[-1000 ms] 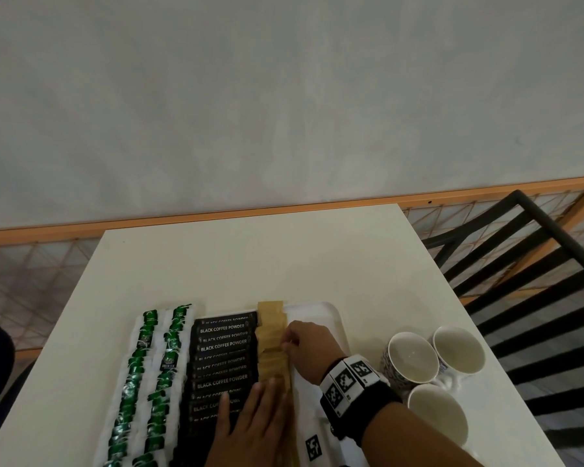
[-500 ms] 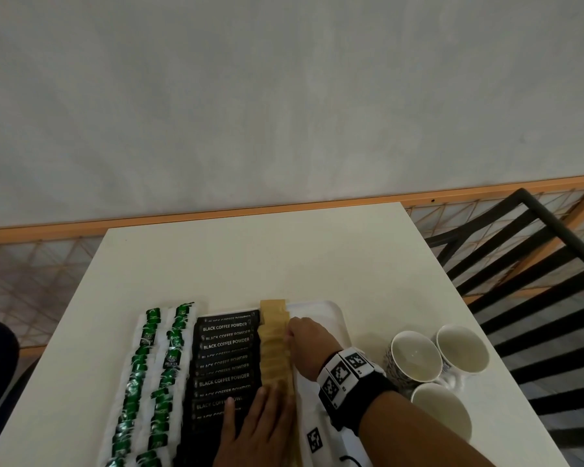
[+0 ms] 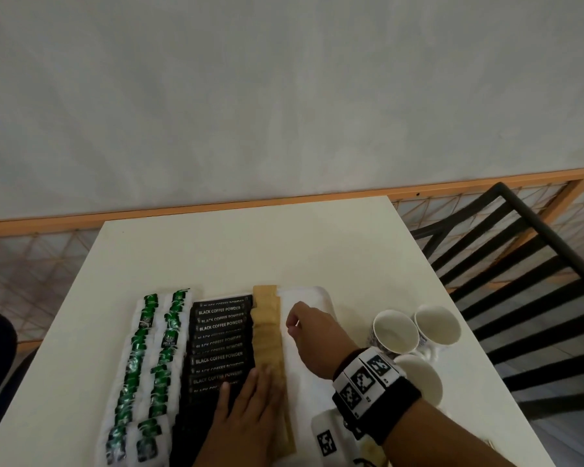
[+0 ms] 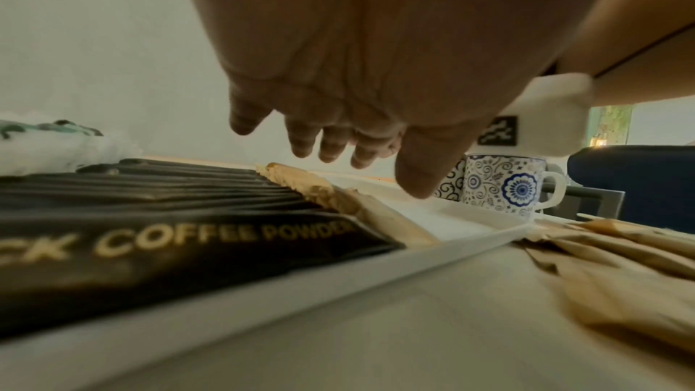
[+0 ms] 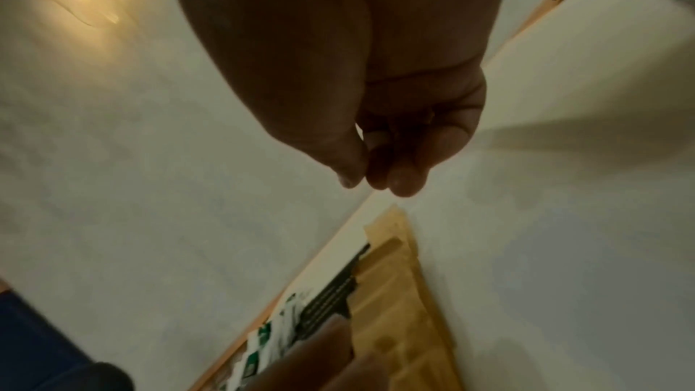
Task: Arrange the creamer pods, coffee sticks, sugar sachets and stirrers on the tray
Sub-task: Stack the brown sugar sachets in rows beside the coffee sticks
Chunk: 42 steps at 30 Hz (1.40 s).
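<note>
A white tray (image 3: 324, 294) lies on the pale counter (image 3: 250, 251) in the lower centre of the head view, its far right corner bare. On it, from left to right in the frame, run two columns of green-and-white sachets (image 3: 149, 365), a column of overlapping black coffee sticks (image 3: 220, 335) printed "BLACK COFFEE POWDER", and a column of overlapping brown sugar sachets (image 3: 267, 328). The left hand (image 3: 246, 423), at the bottom centre of the frame, lies flat with straight fingers (image 3: 255, 385) close together, resting across the near ends of the black sticks and the brown sachets. The right hand (image 3: 314, 335), just right of the brown column, is over the bare white part of the tray; in the right wrist view its fingers (image 5: 398, 180) are curled with thumb and fingertips drawn together, and no object can be made out between them, so whether they pinch anything cannot be told. A black wristband with black-and-white markers (image 3: 368, 382) sits on the right wrist. Three white cups (image 3: 415, 335) stand together on the counter at the right of the tray; the left wrist view shows a blue floral pattern on one. More brown sachets (image 4: 620, 272) lie on the counter outside the near rim of the tray in the left wrist view. A black slatted chair (image 3: 520, 281) occupies the right edge of the head view.
</note>
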Available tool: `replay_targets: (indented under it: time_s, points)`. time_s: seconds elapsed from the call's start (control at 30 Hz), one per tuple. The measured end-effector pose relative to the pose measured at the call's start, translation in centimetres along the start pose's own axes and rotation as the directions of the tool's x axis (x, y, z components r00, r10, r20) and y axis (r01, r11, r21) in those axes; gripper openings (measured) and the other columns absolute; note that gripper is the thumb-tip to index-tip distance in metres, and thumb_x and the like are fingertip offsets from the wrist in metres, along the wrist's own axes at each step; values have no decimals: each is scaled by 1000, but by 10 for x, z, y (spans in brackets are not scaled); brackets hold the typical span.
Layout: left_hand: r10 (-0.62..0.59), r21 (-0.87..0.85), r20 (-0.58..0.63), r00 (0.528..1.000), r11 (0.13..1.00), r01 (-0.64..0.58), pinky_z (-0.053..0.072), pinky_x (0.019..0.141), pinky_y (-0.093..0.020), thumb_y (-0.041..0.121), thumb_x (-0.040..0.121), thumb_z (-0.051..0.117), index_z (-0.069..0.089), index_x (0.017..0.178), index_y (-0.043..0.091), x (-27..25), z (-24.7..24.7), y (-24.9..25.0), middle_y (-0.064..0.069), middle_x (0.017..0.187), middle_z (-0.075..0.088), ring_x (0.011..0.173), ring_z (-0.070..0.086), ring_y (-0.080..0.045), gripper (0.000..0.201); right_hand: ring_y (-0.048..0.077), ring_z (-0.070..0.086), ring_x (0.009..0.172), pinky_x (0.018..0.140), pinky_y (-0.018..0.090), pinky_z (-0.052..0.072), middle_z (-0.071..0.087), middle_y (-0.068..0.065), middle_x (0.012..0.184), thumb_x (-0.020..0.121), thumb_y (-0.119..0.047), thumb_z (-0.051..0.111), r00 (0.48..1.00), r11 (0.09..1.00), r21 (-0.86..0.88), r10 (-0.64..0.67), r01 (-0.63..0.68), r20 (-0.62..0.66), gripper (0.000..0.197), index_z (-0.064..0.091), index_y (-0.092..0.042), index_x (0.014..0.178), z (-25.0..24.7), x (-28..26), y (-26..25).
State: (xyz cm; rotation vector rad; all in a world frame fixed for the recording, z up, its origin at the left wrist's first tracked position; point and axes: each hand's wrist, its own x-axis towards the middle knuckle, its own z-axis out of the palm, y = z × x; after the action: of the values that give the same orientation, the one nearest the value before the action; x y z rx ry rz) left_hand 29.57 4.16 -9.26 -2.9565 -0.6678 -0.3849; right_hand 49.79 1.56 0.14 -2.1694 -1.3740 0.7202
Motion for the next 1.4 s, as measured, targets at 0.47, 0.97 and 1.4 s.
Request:
replay_targets:
  time_s: [0.47,0.97,1.4]
  points:
    - [95,-262,596,797,962,81,33,76,-35,69,71,41,46,101,26,-38,-71,75,1,115,49,108,49,-24,52,30,57,105,88,35,45,64,12,111,84,-25,62,884,890,-388,-37,241,465,27,68,-16,109,17,-170,31]
    - [-136,-399,622,771,792,461,41,75,-34,47,62,64,37,79,33,-42,-63,88,8,96,48,92,53,-20,35,32,60,101,82,38,48,64,13,108,91,-38,49,971,899,-403,-86,172,224,32,60,-15,110,53,-174,26]
    - [-200,-711,491,848,470,523,46,60,-27,21,64,81,63,69,21,-36,-85,57,8,63,65,60,57,-5,19,16,52,74,66,25,41,66,7,86,84,-29,63,956,971,-122,-175,208,236,19,62,-10,86,30,-151,18]
